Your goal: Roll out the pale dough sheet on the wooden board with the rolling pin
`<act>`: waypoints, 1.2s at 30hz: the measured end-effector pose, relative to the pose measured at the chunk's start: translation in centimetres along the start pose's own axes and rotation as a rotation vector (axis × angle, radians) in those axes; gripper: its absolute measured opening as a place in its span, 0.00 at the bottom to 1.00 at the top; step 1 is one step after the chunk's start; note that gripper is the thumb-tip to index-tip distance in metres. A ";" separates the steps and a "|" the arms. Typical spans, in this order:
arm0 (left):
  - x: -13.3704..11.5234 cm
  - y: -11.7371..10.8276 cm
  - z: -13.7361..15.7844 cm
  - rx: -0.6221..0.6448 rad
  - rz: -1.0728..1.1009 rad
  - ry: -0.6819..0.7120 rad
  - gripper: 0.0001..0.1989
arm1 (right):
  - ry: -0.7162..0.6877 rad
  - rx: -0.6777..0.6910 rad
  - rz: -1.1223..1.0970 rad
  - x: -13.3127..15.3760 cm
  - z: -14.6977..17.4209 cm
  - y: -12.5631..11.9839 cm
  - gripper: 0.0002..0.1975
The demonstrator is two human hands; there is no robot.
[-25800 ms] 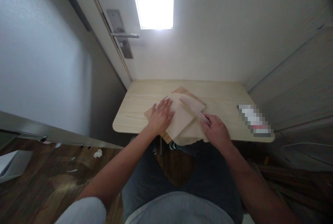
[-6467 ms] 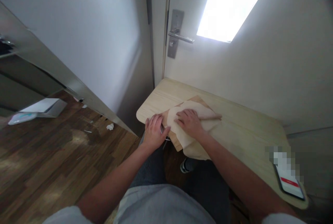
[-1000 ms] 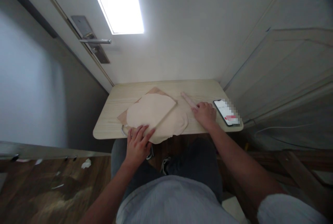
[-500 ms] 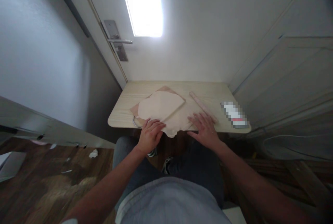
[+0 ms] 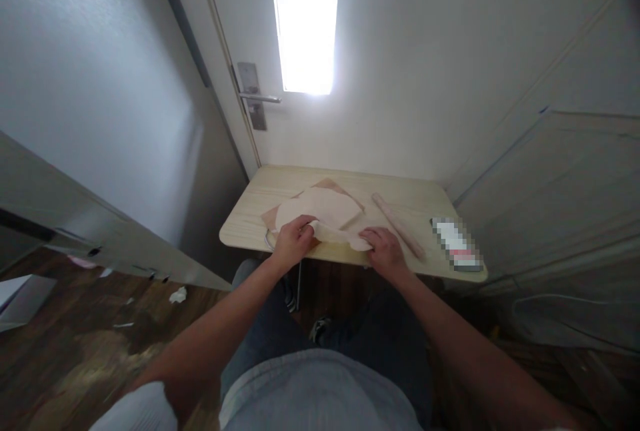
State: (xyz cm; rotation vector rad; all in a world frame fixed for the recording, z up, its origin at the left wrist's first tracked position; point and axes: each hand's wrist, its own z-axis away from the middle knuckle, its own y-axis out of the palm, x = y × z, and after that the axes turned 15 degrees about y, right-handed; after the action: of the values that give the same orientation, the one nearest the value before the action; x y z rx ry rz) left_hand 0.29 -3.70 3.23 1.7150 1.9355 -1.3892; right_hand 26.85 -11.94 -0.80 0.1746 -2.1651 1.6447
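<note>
A thin, pale sheet of rolled-out dough (image 5: 315, 204) lies over a wooden cutting board (image 5: 329, 183) and reaches past it toward the table's front edge. My left hand (image 5: 293, 242) is closed, pinching the near edge of the sheet between thumb and fingers. At the sheet's near right edge, my right hand (image 5: 386, 251) pinches it too. Between the hands the edge is raised and folded back. Just right of my right hand lies a wooden rolling pin (image 5: 399, 225), slanting and untouched.
The small light wood table (image 5: 245, 214) stands against a white door with a metal handle (image 5: 261, 98). A flat pixelated object (image 5: 456, 244) lies at the table's right end. A metal loop (image 5: 269, 240) shows beside the board. Paper scraps (image 5: 178, 295) lie on the floor.
My hands went from resting flat with fingers spread to pinching the dough's near edge. The part that hung over the table edge is now lifted and folded back. The view has shifted slightly.
</note>
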 end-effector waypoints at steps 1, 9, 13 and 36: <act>-0.1 0.0 -0.1 -0.014 0.002 -0.010 0.14 | 0.026 -0.011 -0.016 -0.2 -0.7 -0.2 0.20; 0.4 -1.0 -1.5 -0.134 0.082 -0.048 0.12 | 0.124 0.146 -0.114 1.8 -9.9 -4.7 0.20; 1.2 -1.9 -3.0 -0.252 0.136 -0.118 0.13 | 0.116 0.155 -0.128 4.8 -14.6 -6.0 0.20; 0.4 -4.6 -6.0 -0.446 0.184 -0.206 0.12 | 0.209 0.172 -0.350 9.2 -17.8 -8.2 0.13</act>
State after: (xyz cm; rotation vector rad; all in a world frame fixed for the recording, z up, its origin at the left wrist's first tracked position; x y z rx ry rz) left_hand -1.28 1.54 8.52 1.4339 1.7562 -0.9379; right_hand 25.73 3.83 14.01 0.3893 -1.7260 1.5661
